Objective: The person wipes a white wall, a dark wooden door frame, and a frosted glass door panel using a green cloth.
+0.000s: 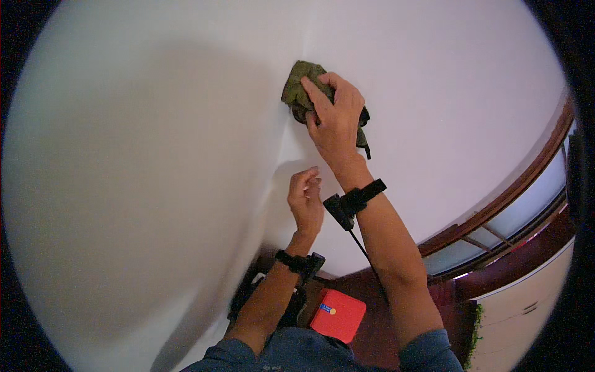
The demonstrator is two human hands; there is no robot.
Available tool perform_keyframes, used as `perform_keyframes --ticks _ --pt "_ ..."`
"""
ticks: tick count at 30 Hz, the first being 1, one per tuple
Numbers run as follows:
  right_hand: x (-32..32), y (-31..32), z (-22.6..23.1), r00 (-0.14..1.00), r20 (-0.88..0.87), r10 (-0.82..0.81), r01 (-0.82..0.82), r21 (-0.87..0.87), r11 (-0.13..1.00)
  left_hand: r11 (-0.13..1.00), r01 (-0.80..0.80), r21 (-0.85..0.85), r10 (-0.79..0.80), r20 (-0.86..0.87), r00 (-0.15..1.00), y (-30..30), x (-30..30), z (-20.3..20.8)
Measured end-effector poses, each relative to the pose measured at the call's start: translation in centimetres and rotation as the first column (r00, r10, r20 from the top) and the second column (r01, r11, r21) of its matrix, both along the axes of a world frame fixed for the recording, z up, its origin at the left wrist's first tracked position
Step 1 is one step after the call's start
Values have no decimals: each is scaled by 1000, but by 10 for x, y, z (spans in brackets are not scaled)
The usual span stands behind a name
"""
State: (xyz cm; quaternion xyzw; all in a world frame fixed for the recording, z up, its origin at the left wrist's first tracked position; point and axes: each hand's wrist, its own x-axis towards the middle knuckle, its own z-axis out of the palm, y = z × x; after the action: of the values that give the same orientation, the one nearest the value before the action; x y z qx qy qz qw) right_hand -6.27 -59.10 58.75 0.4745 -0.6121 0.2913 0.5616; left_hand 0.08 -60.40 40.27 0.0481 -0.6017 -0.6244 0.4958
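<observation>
My right hand (pixel 336 115) is raised high, closed on a folded dark green cloth (pixel 304 82) that it presses against the white walls where they meet in a corner. A loose end of the cloth hangs below the palm, on the right. Lower down, close to the corner line, my left hand (pixel 305 197) is held up with its fingers loosely bent and a gap before the thumb. Nothing shows in it. Black straps with small devices circle both wrists, and a thin cable runs down along the right forearm.
White walls (pixel 155 155) rise on both sides of the corner. At the right is a wood-framed window (pixel 520 217). Below me lie a red box (pixel 339 315) on dark reddish furniture and some dark items beside my left forearm. A strip of green foliage (pixel 476 332) edges the lower right.
</observation>
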Motion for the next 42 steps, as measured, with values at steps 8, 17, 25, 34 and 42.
perform_keyframes --ticks 8,17,25,34,42 --pt "-5 26 -44 984 169 54 -68 73 995 879 298 373 -310 -29 950 -4 24 54" --pt "35 126 -94 920 361 151 -219 156 963 545 392 742 -356 -219 909 60 34 33" --pt "106 272 -213 871 488 -56 -170 406 898 203 400 894 -327 -323 888 202 108 -42" --pt "258 413 -174 849 529 -14 -215 369 904 171 430 887 -339 -357 871 332 257 8" --pt "426 395 -15 925 344 160 -242 209 948 445 673 591 -436 -513 739 308 424 148"
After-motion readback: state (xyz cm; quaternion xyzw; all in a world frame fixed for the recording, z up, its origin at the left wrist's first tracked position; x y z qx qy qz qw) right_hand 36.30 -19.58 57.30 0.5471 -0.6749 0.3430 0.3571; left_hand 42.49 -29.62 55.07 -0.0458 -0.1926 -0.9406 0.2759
